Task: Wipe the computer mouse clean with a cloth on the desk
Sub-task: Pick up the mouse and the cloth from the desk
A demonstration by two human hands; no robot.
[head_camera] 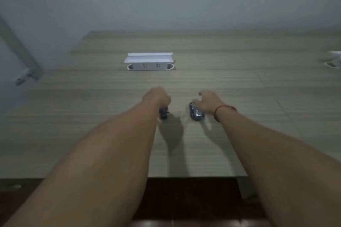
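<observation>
A dark computer mouse with white lettering lies on the wooden desk, a little right of centre. My right hand, with a red string on its wrist, rests against the mouse's right side, its fingers curled over the far end. My left hand is closed in a fist just left of the mouse. A small dark bunched cloth hangs out beneath that fist and touches the desk. A narrow strip of bare desk separates the cloth from the mouse.
A white desk socket box with its lid raised sits beyond the hands. Another white fitting shows at the right edge. A metal bracket stands at the left. The desk's near edge runs under my forearms.
</observation>
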